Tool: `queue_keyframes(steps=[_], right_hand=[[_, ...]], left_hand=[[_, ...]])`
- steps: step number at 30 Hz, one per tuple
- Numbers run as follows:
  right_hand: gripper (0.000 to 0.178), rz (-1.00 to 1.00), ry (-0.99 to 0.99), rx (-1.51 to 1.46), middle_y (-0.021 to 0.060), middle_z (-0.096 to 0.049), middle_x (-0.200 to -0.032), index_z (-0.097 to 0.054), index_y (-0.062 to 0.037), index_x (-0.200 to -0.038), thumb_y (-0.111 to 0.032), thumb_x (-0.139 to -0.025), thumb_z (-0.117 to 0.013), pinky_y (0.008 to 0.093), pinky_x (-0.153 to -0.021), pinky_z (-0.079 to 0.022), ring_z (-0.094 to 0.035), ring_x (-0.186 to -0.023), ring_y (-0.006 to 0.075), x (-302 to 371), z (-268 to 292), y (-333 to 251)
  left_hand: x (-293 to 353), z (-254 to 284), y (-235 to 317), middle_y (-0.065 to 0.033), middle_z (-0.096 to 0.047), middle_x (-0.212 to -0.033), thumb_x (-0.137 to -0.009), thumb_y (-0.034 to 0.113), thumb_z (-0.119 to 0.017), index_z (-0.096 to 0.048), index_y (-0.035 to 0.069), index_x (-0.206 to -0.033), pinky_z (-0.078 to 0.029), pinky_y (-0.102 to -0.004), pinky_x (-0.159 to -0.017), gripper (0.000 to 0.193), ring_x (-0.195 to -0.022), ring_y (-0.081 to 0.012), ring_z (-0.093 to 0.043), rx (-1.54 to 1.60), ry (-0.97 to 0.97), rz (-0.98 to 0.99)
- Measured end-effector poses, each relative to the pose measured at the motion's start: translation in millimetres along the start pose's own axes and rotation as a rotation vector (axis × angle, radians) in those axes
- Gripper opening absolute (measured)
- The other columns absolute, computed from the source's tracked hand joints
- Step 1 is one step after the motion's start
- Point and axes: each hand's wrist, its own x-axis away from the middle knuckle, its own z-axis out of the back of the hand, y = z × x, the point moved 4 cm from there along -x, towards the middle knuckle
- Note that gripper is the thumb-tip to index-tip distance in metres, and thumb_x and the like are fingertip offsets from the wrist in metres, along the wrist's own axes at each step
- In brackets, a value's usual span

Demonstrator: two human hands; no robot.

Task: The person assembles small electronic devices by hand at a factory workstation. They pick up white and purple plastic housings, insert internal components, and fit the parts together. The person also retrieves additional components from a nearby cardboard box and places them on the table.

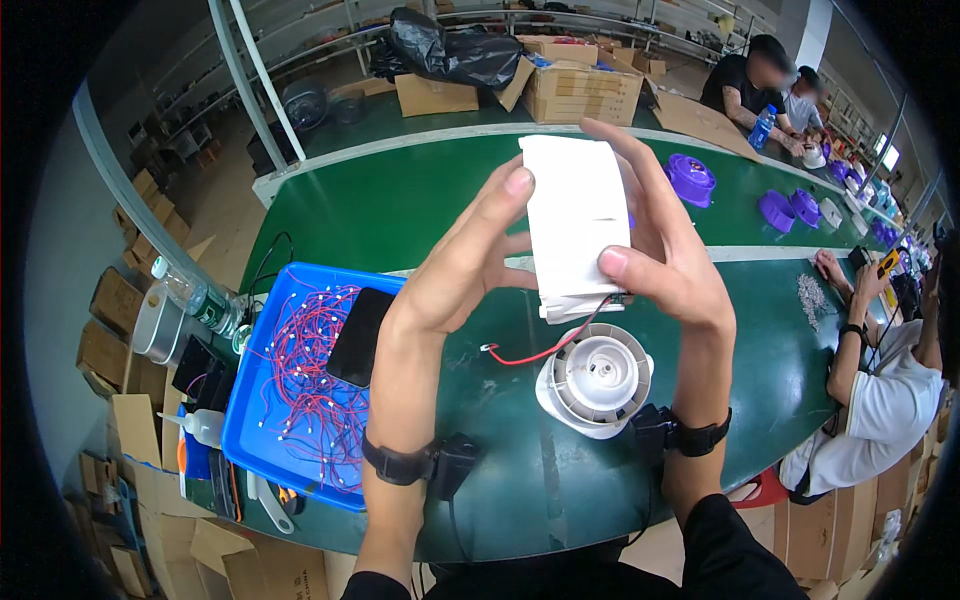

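Note:
Both my hands are raised over the green table around a white, slightly curved, box-like part point(575, 215). My left hand point(455, 250) grips its left side, the thumb pressed at the upper left corner. Closed on the right side is my right hand point(665, 230), its thumb lying on the front face near the bottom. From the lower end of the part hangs a red and black wire point(540, 357) with a small white connector. Just below, on the table, stands a round white fan-like housing point(600, 375) with a ring of vanes. The back of the held part is hidden.
At left, a blue tray point(237, 425) holds many red wires and a black phone point(360, 337). Beside it are a plastic bottle point(195, 295) and tools. Purple housings point(690, 180) sit at far right. Cardboard boxes point(585, 95) stand behind; a co-worker point(870, 375) sits at right.

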Motion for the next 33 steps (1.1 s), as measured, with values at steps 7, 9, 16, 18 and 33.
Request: queue_keyframes(steps=[7, 9, 16, 18, 33], right_hand=[[0.08, -0.056, 0.078, -0.032, 0.0233, -0.049, -0.135, -0.037, -0.0029, -0.145, -0.039, -0.083, -0.072, 0.0445, -0.094, -0.05, -0.051, -0.124, 0.0319, -3.8, -5.2, -2.4], [0.077, -0.037, 0.11, -0.025, 0.0233, -0.05, -0.133, -0.038, -0.0014, -0.144, -0.038, -0.085, -0.071, 0.0429, -0.094, -0.05, -0.052, -0.121, 0.0307, -4.0, -7.3, -0.4], [0.069, -0.054, 0.17, -0.069, 0.0241, -0.051, -0.132, -0.036, 0.0001, -0.144, -0.034, -0.092, -0.064, 0.0387, -0.099, -0.044, -0.054, -0.119, 0.0291, -4.8, -5.4, -5.2], [0.069, -0.113, 0.167, -0.08, 0.0242, -0.05, -0.132, -0.035, -0.0003, -0.145, -0.035, -0.093, -0.063, 0.0387, -0.1, -0.044, -0.053, -0.12, 0.0293, -3.9, -5.1, -4.9], [0.065, -0.107, 0.16, -0.098, 0.0253, -0.051, -0.131, -0.035, 0.0022, -0.142, -0.034, -0.095, -0.062, 0.0375, -0.097, -0.047, -0.054, -0.119, 0.0284, -3.8, -3.7, -2.8]], left_hand=[[-5.2, 5.1, -6.8, -0.0201, -0.039, -0.148, -0.096, 0.065, -0.042, -0.026, 0.007, -0.153, -0.049, -0.0506, -0.096, 0.083, -0.13, -0.0389, -0.048, 0.011, 0.001, 0.01], [-7.0, 6.3, -7.5, -0.0213, -0.037, -0.149, -0.095, 0.064, -0.043, -0.023, 0.006, -0.154, -0.049, -0.0487, -0.096, 0.084, -0.132, -0.0386, -0.046, 0.003, -0.002, -0.007], [-4.2, 4.2, -6.5, -0.0275, -0.035, -0.148, -0.087, 0.056, -0.061, -0.013, 0.003, -0.155, -0.049, -0.0438, -0.097, 0.099, -0.134, -0.0363, -0.044, -0.16, -0.039, -0.135], [-4.1, 2.1, -5.4, -0.0289, -0.036, -0.147, -0.085, 0.055, -0.064, -0.012, 0.001, -0.155, -0.049, -0.0434, -0.096, 0.102, -0.133, -0.0362, -0.044, -0.153, -0.028, -0.11], [-2.0, 1.2, 0.9, -0.0326, -0.035, -0.147, -0.083, 0.052, -0.069, -0.01, -0.003, -0.154, -0.051, -0.0401, -0.089, 0.107, -0.128, -0.0372, -0.049, -0.2, -0.005, -0.101]])
